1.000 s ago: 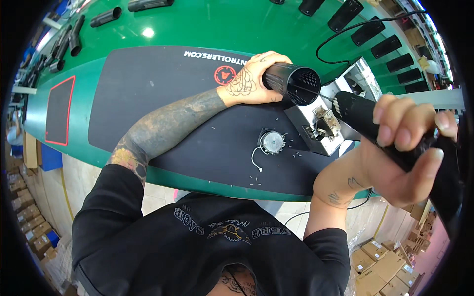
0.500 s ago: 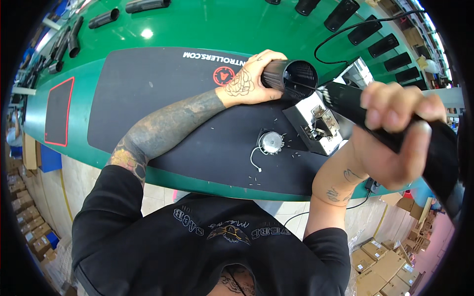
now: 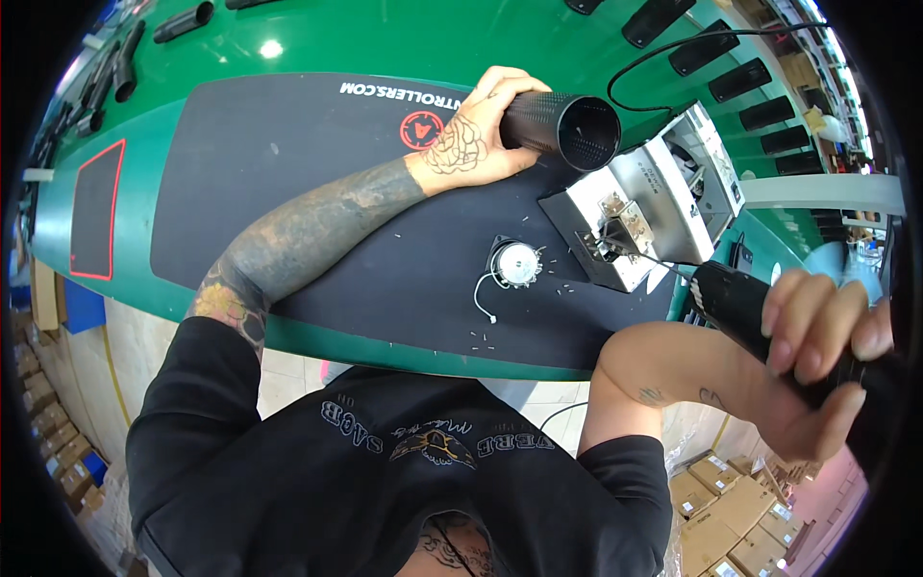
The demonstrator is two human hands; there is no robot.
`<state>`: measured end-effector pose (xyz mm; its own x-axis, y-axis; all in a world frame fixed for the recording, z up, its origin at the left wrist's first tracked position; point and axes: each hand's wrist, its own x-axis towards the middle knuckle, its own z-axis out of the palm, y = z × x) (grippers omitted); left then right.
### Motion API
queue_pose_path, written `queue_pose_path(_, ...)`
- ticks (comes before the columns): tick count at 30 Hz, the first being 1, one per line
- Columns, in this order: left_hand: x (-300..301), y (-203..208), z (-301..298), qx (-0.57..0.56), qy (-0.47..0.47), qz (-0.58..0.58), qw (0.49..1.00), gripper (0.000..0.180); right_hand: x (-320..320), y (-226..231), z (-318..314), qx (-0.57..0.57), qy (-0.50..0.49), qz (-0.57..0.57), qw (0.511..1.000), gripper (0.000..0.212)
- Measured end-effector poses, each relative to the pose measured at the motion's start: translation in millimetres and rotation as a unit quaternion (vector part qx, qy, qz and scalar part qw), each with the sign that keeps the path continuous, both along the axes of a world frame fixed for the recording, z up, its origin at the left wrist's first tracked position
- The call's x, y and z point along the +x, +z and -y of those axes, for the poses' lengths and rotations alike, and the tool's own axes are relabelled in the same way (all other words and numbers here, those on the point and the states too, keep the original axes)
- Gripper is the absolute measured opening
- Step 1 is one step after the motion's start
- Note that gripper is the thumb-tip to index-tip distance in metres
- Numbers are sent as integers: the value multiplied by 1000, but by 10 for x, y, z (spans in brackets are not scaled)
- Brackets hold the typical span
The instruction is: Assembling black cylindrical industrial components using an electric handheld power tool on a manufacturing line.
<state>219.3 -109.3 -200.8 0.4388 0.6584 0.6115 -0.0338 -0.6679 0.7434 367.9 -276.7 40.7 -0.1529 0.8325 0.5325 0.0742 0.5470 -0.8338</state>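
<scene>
Black perforated tube (image 3: 534,120) points right, near silver metal box (image 3: 663,213) | left fingers (image 3: 500,81) clasp it | right fingers (image 3: 824,313) grip black screwdriver (image 3: 731,293), tip boxward

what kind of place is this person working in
Most likely a small assembly workshop or factory floor: a long green workbench, a row of similar black tubes standing or lying along it, and piled cardboard boxes nearby.

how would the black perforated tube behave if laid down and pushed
The black perforated tube would probably roll, being round-sided. It seems stiff, its open end round while the left hand grips it. Looking hollow there, it may be light for its size.
</scene>
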Motion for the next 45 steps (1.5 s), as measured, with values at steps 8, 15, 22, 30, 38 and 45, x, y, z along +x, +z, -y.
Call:
queue_pose_path(8, -1, -56, -22, 11, -55, 62, 996, 59, 148, -45, 45, -3, 213, -321, 923, 44)
queue_pose_path(15, -1, -67, -19, -25, -64, 61, 996, 55, 2, -151, 20, 154, 79, -236, 956, 45)
queue_pose_path(22, 2, -56, -2, -31, -65, 64, 995, 55, -243, -262, -258, 92, -9, -64, 994, 27)
queue_pose_path(30, 18, -115, -11, -35, -49, 73, 996, 59, -203, -540, -516, 111, 49, -65, 990, 24)
queue_pose_path(38, 76, -125, -5, -26, -43, 84, 995, 61, -249, -598, -491, 114, 40, -76, 990, 26)
queue_pose_path(45, -22, -75, 8, -69, 8, 48, 996, 61, -49, -112, 60, 234, -8, -272, 933, 27)
